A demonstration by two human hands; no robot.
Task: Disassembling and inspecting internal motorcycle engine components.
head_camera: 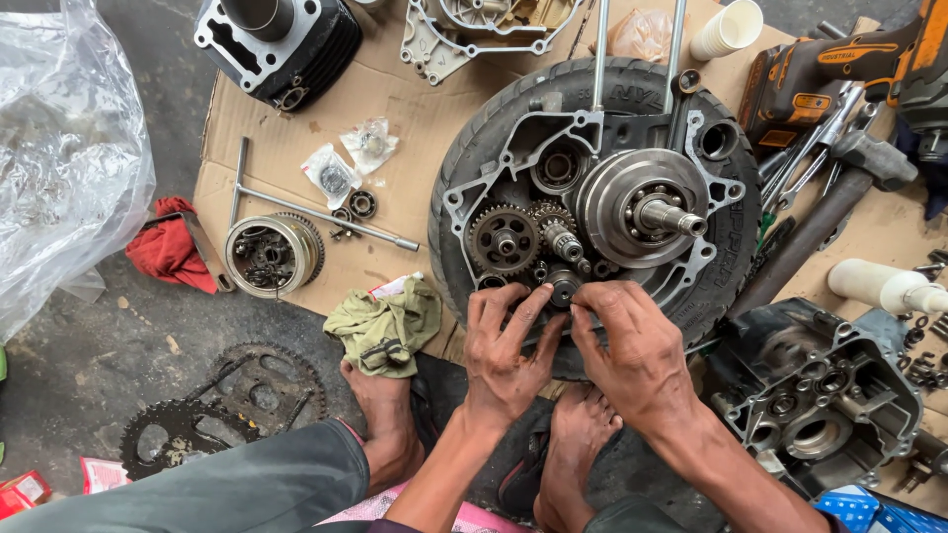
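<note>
Both hands are closed by their fingertips on a small gear (564,286), held between the left hand (504,350) and the right hand (632,345), its axis pointing upward from the engine case (474,202) just beyond them.

Two small clear plastic packets (348,160) holding bearings are lying on the cardboard to your upper left. A red-and-white flat packet (103,474) and a small red box (22,492) are sitting at your lower left, and a blue-and-white package (857,509) is showing at your lower right.
</note>
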